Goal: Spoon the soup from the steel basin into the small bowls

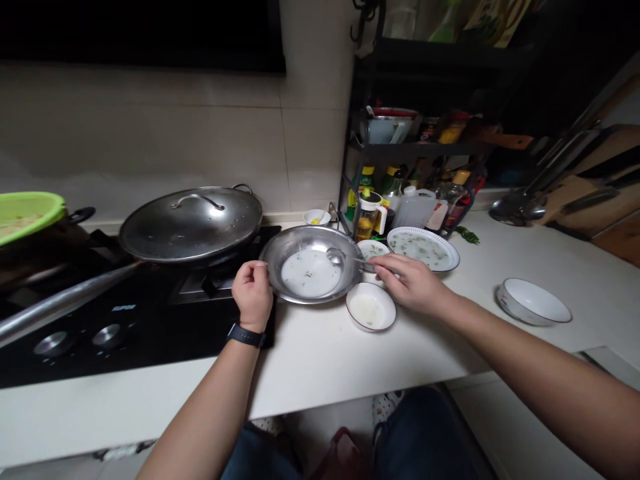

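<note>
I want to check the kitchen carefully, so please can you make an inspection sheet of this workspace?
Surface: white countertop beside a black gas hob.
Job's things: steel basin holding whitish liquid; metal spoon with its bowl over the basin.
Clutter: white bowl with whitish residue; scalloped plate with green-flecked liquid; another white bowl.
Hands: left hand grips the basin rim; right hand holds the spoon handle.
Cables: nothing seen.
Surroundings: lidded wok on the hob; green plastic bowl; black rack with bottles; wooden cutting boards.
</note>
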`<state>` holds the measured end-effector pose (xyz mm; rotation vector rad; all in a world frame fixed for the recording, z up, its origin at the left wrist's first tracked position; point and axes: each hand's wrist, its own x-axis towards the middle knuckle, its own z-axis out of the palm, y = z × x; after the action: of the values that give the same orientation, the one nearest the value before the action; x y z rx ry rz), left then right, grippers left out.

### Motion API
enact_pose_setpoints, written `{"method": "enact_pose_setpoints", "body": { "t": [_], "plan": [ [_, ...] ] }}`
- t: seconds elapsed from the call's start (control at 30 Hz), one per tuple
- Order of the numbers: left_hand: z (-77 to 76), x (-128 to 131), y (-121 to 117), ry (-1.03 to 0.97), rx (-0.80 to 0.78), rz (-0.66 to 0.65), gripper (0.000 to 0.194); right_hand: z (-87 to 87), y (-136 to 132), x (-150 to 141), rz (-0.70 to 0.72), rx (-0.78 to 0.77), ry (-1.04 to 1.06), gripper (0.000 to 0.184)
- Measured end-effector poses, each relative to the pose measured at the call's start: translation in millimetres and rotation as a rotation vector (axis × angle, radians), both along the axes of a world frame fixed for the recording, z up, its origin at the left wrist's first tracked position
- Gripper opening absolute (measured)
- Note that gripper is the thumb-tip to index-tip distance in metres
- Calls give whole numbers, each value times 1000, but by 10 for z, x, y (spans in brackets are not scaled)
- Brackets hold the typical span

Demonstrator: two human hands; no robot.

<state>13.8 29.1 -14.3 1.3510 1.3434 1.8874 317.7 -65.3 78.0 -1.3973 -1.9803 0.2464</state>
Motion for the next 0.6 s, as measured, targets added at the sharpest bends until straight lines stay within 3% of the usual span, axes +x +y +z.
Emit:
{"method": "enact_pose_setpoints", "body": {
  "t": [0.1, 0.2, 0.47, 0.6],
  "plan": [
    [58, -3, 43, -188, -36, 2, 19, -68, 271, -33, -3, -31, -41, 27],
    [88, 1, 49, -237, -43, -5, 18, -85, 334, -34, -47, -128, 34, 24],
    [41, 15, 2, -100, 9, -5, 21, -110, 334, -88, -285, -412, 767, 8],
    [44, 13, -12, -61, 3, 2, 23, -154, 346, -89, -331, -537, 993, 5]
  ]
}}
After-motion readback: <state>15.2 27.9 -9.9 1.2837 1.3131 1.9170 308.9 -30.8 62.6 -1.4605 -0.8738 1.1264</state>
